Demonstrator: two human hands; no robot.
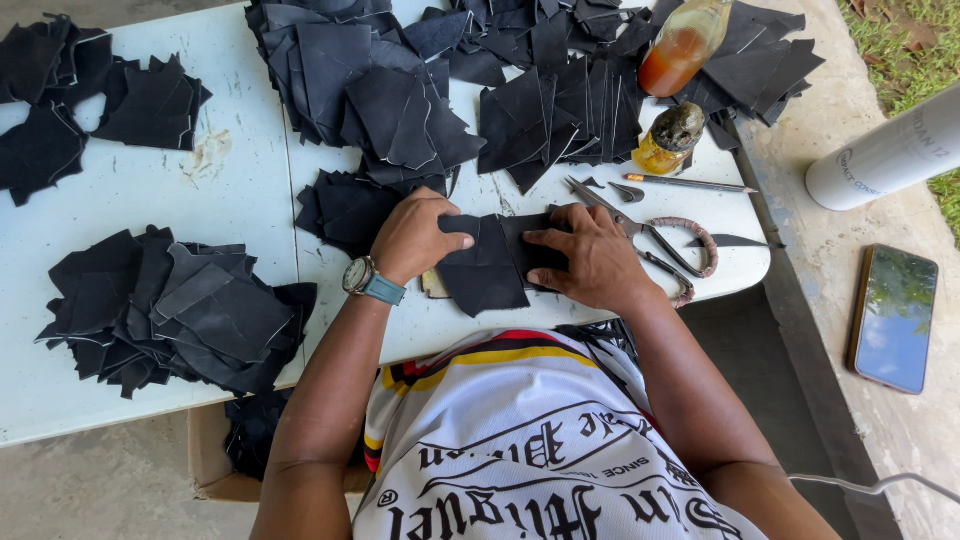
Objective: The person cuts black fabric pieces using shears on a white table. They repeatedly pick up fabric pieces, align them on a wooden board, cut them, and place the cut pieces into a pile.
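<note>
While both forearms reach up from the bottom of the frame, the left hand [415,238] and the right hand [590,255] rest on a small stack of black leather pieces [487,262] lying near the front edge of a white bench [240,190], just below the centre of the picture. The left hand is loosely curled, knuckles up, its fingertips pressing down on the left edge of the stack; a watch with a teal strap [372,282] sits on that wrist. The right hand lies flatter, fingers together and pointing left, pressing on the right half of the stack. Neither hand lifts or pinches anything.

Just right of the right hand lie scissors [655,240] with wrapped handles, and above them a thin awl-like tool [690,183]. A glue-smeared jar [672,140] and a bottle of amber liquid [685,45] stand in the upper right. Heaps of black cut pieces fill the top of the frame [400,90], and a large pile [170,310] sits at the left. The only bare bench surface is between these piles and to either side of the hands. Off the bench at the right, a phone [893,318] and a white cylinder [885,150] lie on concrete.
</note>
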